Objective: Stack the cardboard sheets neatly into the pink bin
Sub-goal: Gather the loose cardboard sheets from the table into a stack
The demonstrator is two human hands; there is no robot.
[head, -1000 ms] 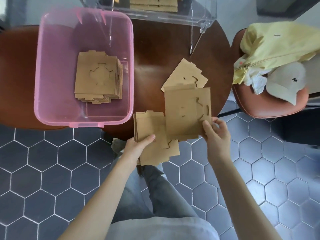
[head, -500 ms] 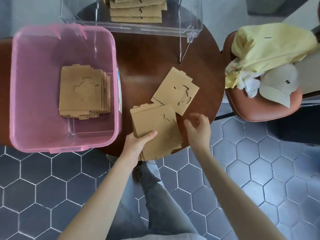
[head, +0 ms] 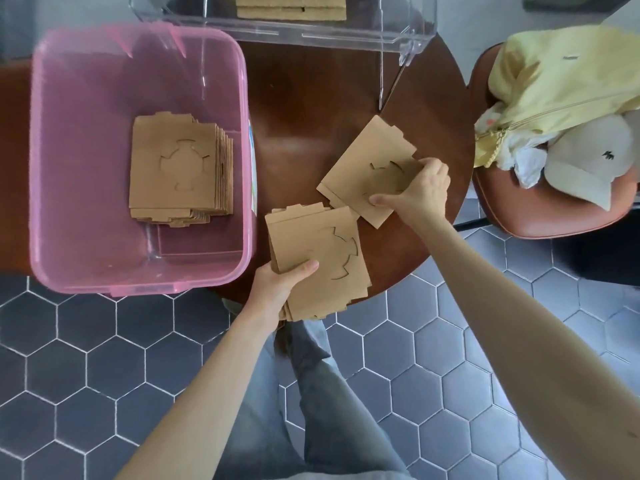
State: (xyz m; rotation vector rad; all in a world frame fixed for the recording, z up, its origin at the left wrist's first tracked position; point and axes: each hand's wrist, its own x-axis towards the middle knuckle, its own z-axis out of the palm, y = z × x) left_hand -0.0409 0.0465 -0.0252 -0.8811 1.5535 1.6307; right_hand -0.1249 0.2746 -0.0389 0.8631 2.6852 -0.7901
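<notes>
The pink bin stands on the left of the round wooden table and holds a neat stack of cardboard sheets. My left hand grips a small pile of cardboard sheets at the table's near edge, thumb on top. My right hand pinches the right edge of a tilted cardboard sheet lying on the table, thumb on top and fingers curled over its far edge.
A clear acrylic box with more cardboard sheets sits at the table's far side. An orange chair on the right carries a yellow jacket and a white cap. Hexagon floor tiles lie below.
My right hand let go of a sheet onto the pile in my left hand, then reached right and took hold of the tilted sheet on the table. The left hand kept its pile.
</notes>
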